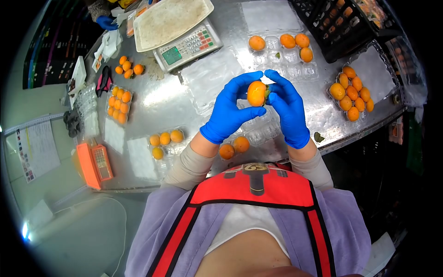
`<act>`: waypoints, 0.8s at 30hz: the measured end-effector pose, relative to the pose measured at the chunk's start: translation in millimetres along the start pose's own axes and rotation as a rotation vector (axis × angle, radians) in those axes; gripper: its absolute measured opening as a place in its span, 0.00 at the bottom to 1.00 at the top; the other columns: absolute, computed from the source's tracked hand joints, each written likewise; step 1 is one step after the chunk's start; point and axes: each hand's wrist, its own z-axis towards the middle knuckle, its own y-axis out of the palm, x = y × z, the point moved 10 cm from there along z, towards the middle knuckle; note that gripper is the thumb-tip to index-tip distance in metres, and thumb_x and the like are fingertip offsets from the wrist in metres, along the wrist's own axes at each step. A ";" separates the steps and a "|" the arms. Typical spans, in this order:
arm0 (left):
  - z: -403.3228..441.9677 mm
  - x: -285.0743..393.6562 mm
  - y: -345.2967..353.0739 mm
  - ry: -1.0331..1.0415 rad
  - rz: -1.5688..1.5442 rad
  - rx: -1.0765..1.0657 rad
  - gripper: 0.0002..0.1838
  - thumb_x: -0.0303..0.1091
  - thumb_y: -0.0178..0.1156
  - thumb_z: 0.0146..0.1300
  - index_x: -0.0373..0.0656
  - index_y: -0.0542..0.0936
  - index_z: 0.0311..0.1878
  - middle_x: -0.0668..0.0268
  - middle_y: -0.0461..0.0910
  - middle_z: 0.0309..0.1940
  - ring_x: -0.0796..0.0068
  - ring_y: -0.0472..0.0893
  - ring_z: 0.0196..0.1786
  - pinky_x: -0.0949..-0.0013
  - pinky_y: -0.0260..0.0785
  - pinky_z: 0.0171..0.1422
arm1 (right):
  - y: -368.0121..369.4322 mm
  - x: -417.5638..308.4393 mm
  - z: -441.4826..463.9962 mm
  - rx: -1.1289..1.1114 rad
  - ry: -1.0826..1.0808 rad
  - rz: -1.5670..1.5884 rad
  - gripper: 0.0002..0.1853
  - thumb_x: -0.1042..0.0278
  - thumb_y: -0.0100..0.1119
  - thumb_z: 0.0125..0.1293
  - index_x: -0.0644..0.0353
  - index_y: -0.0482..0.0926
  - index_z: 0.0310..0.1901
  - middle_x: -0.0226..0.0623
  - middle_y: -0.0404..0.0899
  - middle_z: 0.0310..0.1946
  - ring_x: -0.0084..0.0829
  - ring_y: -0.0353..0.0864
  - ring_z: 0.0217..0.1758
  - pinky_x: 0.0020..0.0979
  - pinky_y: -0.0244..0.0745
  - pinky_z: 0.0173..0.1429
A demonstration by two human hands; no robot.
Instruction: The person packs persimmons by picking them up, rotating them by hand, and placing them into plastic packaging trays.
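Note:
An orange persimmon [256,93] with a green leafy top on its right side is held up in front of me. My left hand [230,111], in a blue glove, curls around it with the thumb below and the fingers behind. My right hand [290,108], gloved the same way, pinches at the leafy top. Under my hands lies a clear plastic tray [263,131] with two persimmons [234,147] in its near end. Another clear tray [295,71] farther off carries several persimmons and a bit of leaf.
A scale [189,46] stands at the back, near a co-worker's blue-gloved hand [107,23]. Filled trays sit at left [119,105] and right [352,93]; a partly filled tray [166,141] is near left. A black crate [344,32] and an orange device [94,164] flank the metal table.

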 end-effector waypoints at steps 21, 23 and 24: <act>-5.3 9.9 3.5 0.207 0.142 0.081 0.35 0.21 0.71 0.48 0.42 0.69 0.61 0.58 0.71 0.61 0.65 0.72 0.63 0.63 0.65 0.67 | 3.6 -29.7 -8.0 0.088 -0.321 -0.270 0.26 0.74 0.55 0.63 0.66 0.66 0.64 0.40 0.77 0.53 0.28 0.78 0.51 0.29 0.73 0.57; -6.4 19.7 5.1 0.277 0.247 0.088 0.34 0.21 0.71 0.47 0.43 0.70 0.60 0.59 0.72 0.60 0.65 0.73 0.62 0.63 0.65 0.66 | 3.4 -25.2 -7.1 0.072 -0.295 -0.240 0.26 0.74 0.54 0.64 0.66 0.66 0.64 0.40 0.76 0.53 0.27 0.77 0.52 0.29 0.73 0.56; -8.5 27.1 7.2 0.348 0.352 0.096 0.33 0.22 0.71 0.47 0.43 0.71 0.59 0.59 0.73 0.59 0.65 0.74 0.60 0.64 0.66 0.65 | 2.5 -21.6 -6.7 0.073 -0.274 -0.204 0.26 0.73 0.54 0.64 0.66 0.66 0.64 0.39 0.76 0.53 0.26 0.77 0.51 0.28 0.73 0.55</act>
